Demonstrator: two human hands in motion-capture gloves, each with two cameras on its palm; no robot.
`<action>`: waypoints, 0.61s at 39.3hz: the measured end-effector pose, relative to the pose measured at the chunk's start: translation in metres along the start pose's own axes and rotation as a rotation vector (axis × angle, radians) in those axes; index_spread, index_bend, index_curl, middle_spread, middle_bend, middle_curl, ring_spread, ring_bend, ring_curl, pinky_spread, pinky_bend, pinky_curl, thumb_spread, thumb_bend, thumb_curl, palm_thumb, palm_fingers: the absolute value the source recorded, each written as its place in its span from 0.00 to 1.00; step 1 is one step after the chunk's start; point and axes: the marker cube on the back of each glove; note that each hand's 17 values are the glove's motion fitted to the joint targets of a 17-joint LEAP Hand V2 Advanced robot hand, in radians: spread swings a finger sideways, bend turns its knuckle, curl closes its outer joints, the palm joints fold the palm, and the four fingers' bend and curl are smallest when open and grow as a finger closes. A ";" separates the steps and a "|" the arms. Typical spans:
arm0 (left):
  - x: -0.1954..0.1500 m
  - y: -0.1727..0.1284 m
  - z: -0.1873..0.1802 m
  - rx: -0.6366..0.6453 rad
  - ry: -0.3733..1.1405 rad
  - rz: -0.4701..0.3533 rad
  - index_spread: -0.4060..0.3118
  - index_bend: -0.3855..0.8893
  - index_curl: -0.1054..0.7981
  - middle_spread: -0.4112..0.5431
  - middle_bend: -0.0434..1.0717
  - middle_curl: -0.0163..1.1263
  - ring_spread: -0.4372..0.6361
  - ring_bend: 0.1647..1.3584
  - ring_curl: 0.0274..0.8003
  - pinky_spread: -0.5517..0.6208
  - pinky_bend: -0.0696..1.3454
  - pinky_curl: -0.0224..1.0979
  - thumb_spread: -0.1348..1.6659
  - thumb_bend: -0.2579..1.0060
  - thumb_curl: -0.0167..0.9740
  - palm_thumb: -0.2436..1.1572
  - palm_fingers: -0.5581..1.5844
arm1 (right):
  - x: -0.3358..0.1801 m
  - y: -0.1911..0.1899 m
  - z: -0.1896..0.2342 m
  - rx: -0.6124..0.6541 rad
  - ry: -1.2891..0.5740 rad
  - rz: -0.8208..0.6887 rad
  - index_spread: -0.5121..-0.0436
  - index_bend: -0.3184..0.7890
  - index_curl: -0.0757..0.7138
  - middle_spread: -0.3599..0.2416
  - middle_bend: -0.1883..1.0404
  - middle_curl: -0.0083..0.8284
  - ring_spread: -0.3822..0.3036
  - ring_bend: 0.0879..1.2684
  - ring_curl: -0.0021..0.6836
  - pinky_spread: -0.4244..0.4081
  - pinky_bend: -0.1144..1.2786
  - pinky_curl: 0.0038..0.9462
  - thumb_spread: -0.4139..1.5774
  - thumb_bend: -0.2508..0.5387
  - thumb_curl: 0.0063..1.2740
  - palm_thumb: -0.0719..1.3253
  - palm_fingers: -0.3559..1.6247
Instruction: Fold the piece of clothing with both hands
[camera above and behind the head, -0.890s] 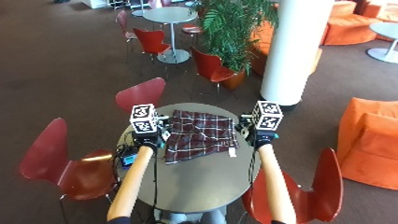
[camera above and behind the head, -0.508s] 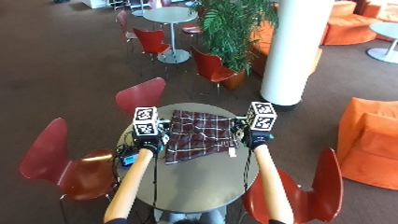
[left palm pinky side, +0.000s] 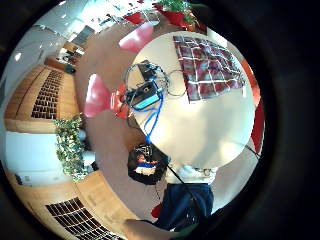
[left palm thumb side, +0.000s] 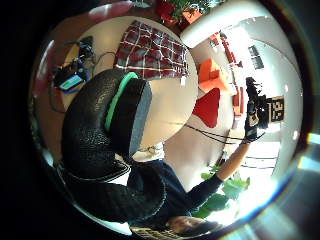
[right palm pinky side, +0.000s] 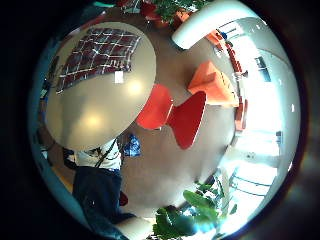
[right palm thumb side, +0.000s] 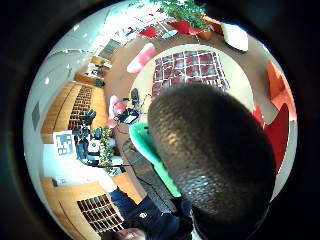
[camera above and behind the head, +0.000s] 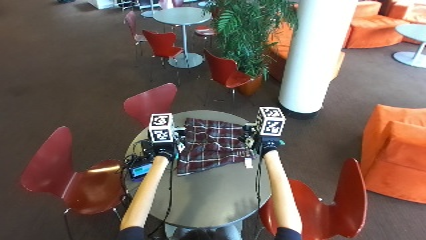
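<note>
Item: plaid garment (camera above and behind the head: 214, 145), red and dark check, lying spread flat on the far half of a round table (camera above and behind the head: 219, 200), a small white tag at its near right edge; no fold is visible in it, so by judgement the folding has not begun. Left hand (camera above and behind the head: 164, 148): raised above the table just beside the garment's left edge, not touching it; its thumb-side palm view shows a curled gloved finger close to the lens with nothing in it, and the garment lies well below the palm, so the hand holds nothing. Right hand (camera above and behind the head: 266, 146): raised beside the garment's right edge, likewise apart from the cloth; one gloved finger fills its thumb-side palm view, and how far the rest are spread I cannot tell, though no cloth is in its hold. Change noted: compared with the earlier outside pictures, both hands have drawn slightly inward toward the garment's two sides, while the garment itself lies as it did. Reading: the hands seem to be lining up on opposite edges for a first grasp. Also present: a small device with cables (camera above and behind the head: 141, 169) on the table's left side; red chairs (camera above and behind the head: 66, 177) around the table.
</note>
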 end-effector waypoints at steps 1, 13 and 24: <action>0.000 -0.008 0.003 -0.004 0.004 -0.002 0.41 0.49 0.50 0.51 0.18 0.20 0.70 0.25 0.24 0.73 0.21 0.25 0.75 0.20 0.20 0.29 0.40 | 0.001 -0.006 0.002 -0.013 -0.007 -0.002 0.20 0.42 0.37 0.34 0.30 0.32 0.60 0.23 0.32 0.73 0.39 0.30 0.86 0.34 0.12 0.17 0.29; 0.013 -0.104 0.069 -0.123 0.096 -0.053 0.41 0.46 0.53 0.52 0.17 0.21 0.70 0.26 0.27 0.74 0.23 0.28 0.75 0.19 0.23 0.28 0.38 | 0.028 -0.106 0.047 -0.120 -0.006 0.095 0.19 0.42 0.38 0.32 0.30 0.34 0.62 0.24 0.36 0.74 0.41 0.33 0.84 0.30 0.14 0.16 0.27; 0.030 -0.105 0.113 -0.290 0.074 -0.120 0.39 0.39 0.50 0.54 0.15 0.21 0.71 0.30 0.31 0.74 0.29 0.32 0.74 0.19 0.25 0.28 0.32 | 0.010 -0.113 0.084 -0.286 0.009 0.119 0.18 0.42 0.39 0.34 0.30 0.35 0.62 0.24 0.37 0.75 0.42 0.35 0.83 0.32 0.17 0.20 0.26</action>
